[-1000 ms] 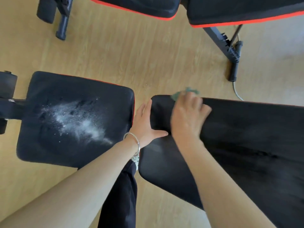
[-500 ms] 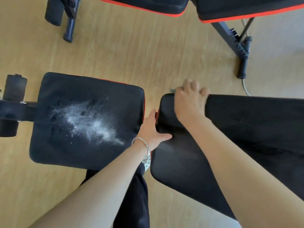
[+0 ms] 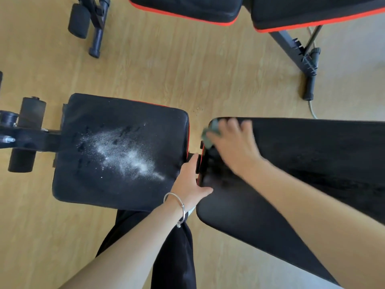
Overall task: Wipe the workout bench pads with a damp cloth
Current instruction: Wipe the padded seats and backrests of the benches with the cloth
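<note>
Powder point(image 3: 125, 155) dusts seat pad point(image 3: 87, 184); right hand point(image 3: 233, 142) presses cloth point(image 3: 209, 135) on back pad point(image 3: 312, 155); left hand point(image 3: 189, 182) lies open, bracing its edge.

The seat pad point(image 3: 116, 155) lies left of the back pad point(image 3: 312, 163), a narrow gap between them. Powder point(image 3: 125, 155) sits on the seat pad. A second bench point(image 3: 239, 11) stands behind, on the floor point(image 3: 187, 69).
</note>
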